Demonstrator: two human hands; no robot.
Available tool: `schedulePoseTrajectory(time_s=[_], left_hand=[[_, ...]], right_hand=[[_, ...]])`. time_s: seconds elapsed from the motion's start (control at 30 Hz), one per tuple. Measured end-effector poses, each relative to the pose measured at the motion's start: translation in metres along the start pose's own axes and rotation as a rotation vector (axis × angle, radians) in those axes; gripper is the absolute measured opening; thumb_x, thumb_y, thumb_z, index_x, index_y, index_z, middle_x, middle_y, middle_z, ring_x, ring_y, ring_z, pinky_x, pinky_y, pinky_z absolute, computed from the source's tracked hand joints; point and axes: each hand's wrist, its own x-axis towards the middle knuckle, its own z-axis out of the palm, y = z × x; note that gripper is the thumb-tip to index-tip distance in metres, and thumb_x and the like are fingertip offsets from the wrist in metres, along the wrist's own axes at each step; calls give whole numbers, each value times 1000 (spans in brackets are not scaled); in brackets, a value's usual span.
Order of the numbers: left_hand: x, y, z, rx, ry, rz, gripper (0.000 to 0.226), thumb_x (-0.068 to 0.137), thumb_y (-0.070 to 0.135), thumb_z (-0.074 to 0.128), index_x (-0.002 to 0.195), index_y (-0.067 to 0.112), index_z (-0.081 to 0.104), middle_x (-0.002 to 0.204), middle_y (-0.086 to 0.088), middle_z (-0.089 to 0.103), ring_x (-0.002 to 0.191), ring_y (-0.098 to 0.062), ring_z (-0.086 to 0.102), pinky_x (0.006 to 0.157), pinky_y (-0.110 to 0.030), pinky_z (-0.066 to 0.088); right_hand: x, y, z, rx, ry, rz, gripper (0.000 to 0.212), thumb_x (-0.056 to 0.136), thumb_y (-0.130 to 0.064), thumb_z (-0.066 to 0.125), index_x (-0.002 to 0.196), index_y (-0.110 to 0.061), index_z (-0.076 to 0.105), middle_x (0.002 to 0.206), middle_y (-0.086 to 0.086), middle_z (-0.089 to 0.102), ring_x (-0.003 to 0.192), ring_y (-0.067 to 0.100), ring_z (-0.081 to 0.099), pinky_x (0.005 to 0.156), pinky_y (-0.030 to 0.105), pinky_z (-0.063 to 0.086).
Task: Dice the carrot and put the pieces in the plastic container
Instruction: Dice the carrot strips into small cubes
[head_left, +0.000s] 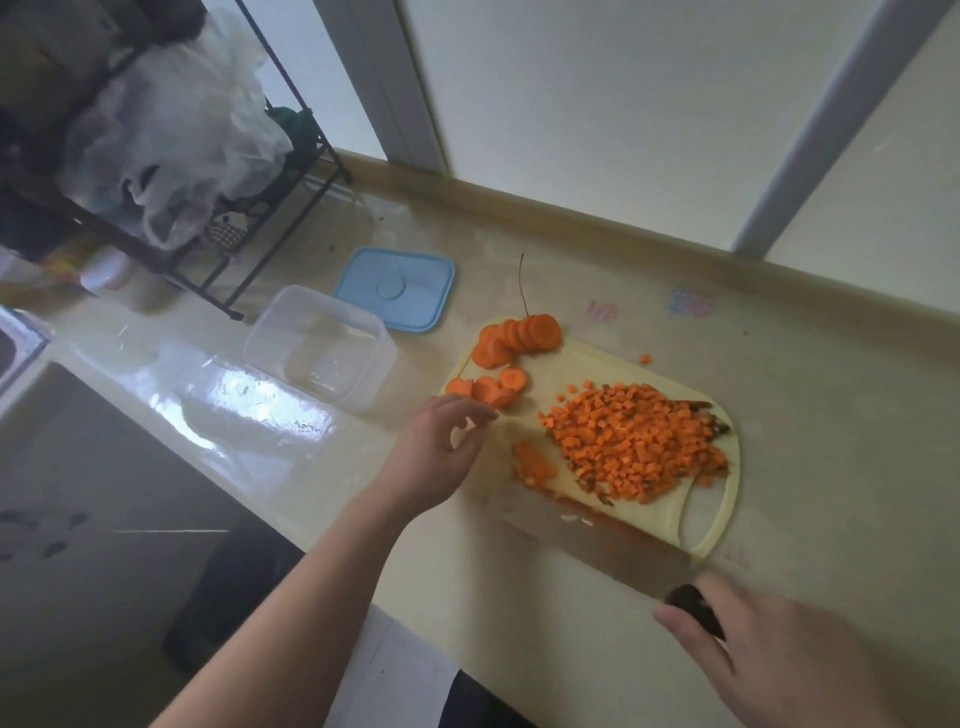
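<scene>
1. A pale cutting board (670, 374) lies on a beige counter (831, 441) and serves as the landmark here.
2. A big heap of diced carrot (631, 441) covers the middle and right part of the board.
3. Round carrot slices (519, 338) lie fanned along the board's far left edge, and a few more slices (488, 388) sit just nearer, at its left corner.
4. A small pile of cut strips (535, 462) rests on the board just left of the heap.
5. The left hand (436, 452) hovers over the board's left edge, its fingers loosely curled and slightly apart, the fingertips near the closer slices; it holds nothing that can be seen.
6. The right hand (769, 654) grips the dark handle of a knife (613, 545), fingers wrapped around it; the wide blade lies along the board's near edge, blurred.
7. A clear plastic container (319, 345) stands open on the counter just left of the board, with no carrot in it.
8. Its blue lid (397, 288) lies flat beyond the container, left of the board's far end.
9. A black wire rack (249, 218) holding crumpled plastic bags (176, 130) stands far left of the board.
</scene>
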Motion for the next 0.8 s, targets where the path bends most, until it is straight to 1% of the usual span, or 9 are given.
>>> schedulePoseTrajectory(time_s=[0.03, 0.1, 0.2, 0.3, 0.37, 0.47, 0.6, 0.73, 0.8], left_hand=[[1, 3, 0, -1, -23, 3, 17, 92, 23, 62, 102, 25, 75, 97, 13, 69, 88, -9, 61, 78, -25, 48], [4, 17, 1, -34, -105, 19, 11, 91, 20, 69, 99, 22, 76, 90, 10, 71, 79, -10, 60, 71, -18, 46], [11, 41, 11, 11, -249, 132, 7, 87, 13, 71, 91, 17, 75, 84, 7, 69, 77, -9, 60, 68, -13, 43], [22, 52, 25, 75, -368, 174, 5, 86, 18, 72, 91, 19, 73, 86, 9, 66, 79, -7, 59, 72, -21, 47], [32, 54, 28, 95, -370, 177, 8, 86, 15, 73, 93, 18, 74, 86, 11, 64, 79, -5, 56, 73, -21, 46], [46, 58, 30, 76, -359, 196, 15, 86, 6, 72, 98, 13, 77, 90, 9, 68, 77, 0, 55, 73, -6, 38], [55, 66, 32, 41, -372, 250, 18, 86, 3, 71, 100, 14, 77, 94, 10, 70, 87, 1, 56, 77, -1, 36], [61, 69, 34, 63, -405, 322, 13, 86, 9, 75, 99, 11, 77, 99, 0, 71, 91, -9, 60, 79, -2, 35], [65, 68, 36, 74, -370, 341, 11, 86, 8, 74, 97, 10, 77, 98, -3, 71, 90, -12, 60, 80, -6, 39]], right_hand=[[-3, 5, 4, -5, -13, 17, 80, 81, -80, -5, 74, -30, 56, 55, -3, 63, 43, 18, 62, 37, 27, 36], [-8, 10, 9, 16, 102, 41, 73, 89, -76, 12, 60, -24, 54, 42, 1, 54, 29, 25, 51, 33, 23, 32], [-7, 10, 8, -9, 225, 45, 73, 90, -74, 14, 58, -23, 55, 40, 1, 52, 27, 26, 49, 32, 24, 33], [-2, 5, 4, -38, 263, 81, 72, 90, -75, 14, 62, -24, 57, 42, 2, 54, 30, 26, 52, 32, 28, 38], [1, 1, 3, -60, 312, 89, 74, 92, -72, 13, 61, -21, 58, 41, 2, 52, 29, 28, 50, 32, 28, 38], [4, -7, -9, -94, 360, 107, 74, 94, -67, 13, 59, -19, 57, 39, 2, 50, 26, 28, 47, 31, 27, 35], [3, -17, -18, -149, 335, 144, 58, 84, -63, 32, 57, -18, 57, 39, 2, 49, 25, 28, 45, 29, 26, 34], [4, -20, -12, -135, 365, 166, 71, 94, -66, 16, 59, -20, 57, 41, 1, 51, 26, 27, 47, 30, 24, 31], [5, -22, -13, -152, 381, 164, 71, 94, -64, 15, 60, -20, 59, 42, 1, 52, 26, 26, 47, 32, 22, 27]])
